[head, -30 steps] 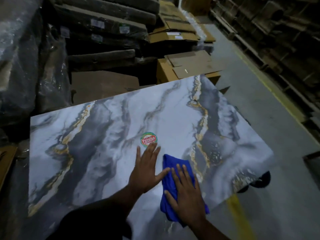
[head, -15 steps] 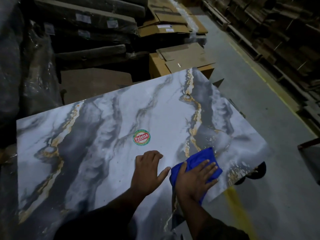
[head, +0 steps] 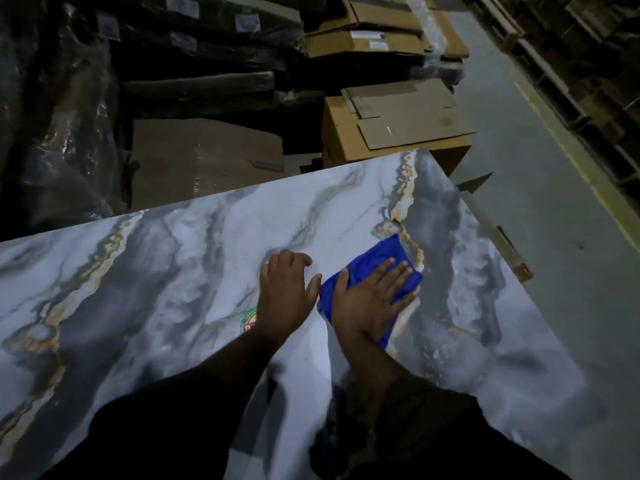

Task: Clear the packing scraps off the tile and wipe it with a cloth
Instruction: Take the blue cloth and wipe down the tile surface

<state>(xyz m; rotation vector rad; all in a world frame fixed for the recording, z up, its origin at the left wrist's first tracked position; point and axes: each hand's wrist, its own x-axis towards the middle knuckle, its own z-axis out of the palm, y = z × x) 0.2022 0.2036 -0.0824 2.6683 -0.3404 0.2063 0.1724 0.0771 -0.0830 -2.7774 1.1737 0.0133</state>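
Observation:
A large glossy marble-pattern tile [head: 180, 271], white and grey with gold veins, fills the lower part of the view. A blue cloth [head: 375, 258] lies on it right of the middle. My right hand [head: 370, 299] presses flat on the cloth with fingers spread. My left hand [head: 285, 296] rests on the tile just left of the cloth, fingers bent at the tips, holding nothing. It covers most of a round red and green sticker [head: 250, 320]. No loose scraps show on the tile.
Cardboard boxes [head: 394, 133] and flattened cardboard [head: 204, 157] stand behind the tile's far edge. Dark plastic-wrapped stacks [head: 59, 109] fill the left and back. A grey concrete aisle [head: 554, 188] with a yellow line runs along the right, beside wooden pallets [head: 588, 57].
My right hand has slid the blue cloth away from the near edge toward the tile's middle. My left hand has moved up over the sticker. The view has shifted closer over the tile.

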